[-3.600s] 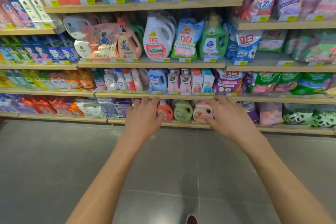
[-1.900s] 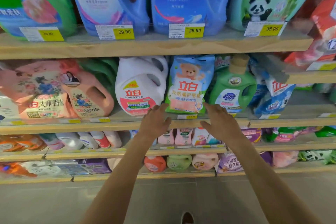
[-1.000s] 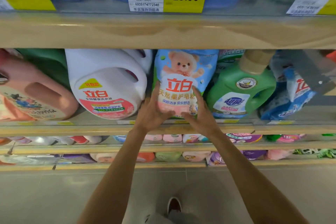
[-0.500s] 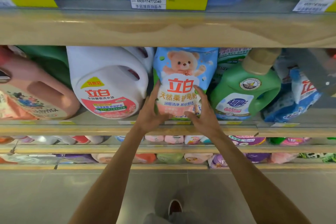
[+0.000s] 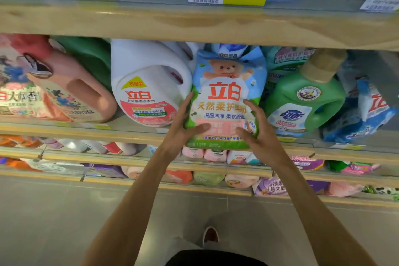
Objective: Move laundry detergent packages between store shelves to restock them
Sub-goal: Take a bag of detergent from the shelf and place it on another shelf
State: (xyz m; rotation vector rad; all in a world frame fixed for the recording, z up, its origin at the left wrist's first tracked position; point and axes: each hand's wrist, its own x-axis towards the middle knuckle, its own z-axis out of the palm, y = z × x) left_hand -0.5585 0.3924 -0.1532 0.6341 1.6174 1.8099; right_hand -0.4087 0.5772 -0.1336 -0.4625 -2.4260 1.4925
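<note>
Pouch (image 5: 226, 101) is standing upright on the shelf (image 5: 64, 130) lip, between white jug (image 5: 149, 84) and green bottle (image 5: 302, 101) | we are clasping its lower flanks, left hand (image 5: 180, 134) and right hand (image 5: 260, 138) level | likely pulling straight toward us.

I first saw the aisle from well back and have since closed right in on the second shelf (image 5: 129, 134). My left hand (image 5: 183, 127) and right hand (image 5: 257, 136), which were spread low toward the bottom rows, have risen and taken hold of the bear-printed detergent bag (image 5: 226, 101). In the last half second the bag has come forward. Its bottom edge now overlaps the shelf's front lip, and the top of another pouch (image 5: 231, 49) has appeared behind it. The bag may be lifted clear, though I can't tell.
</note>
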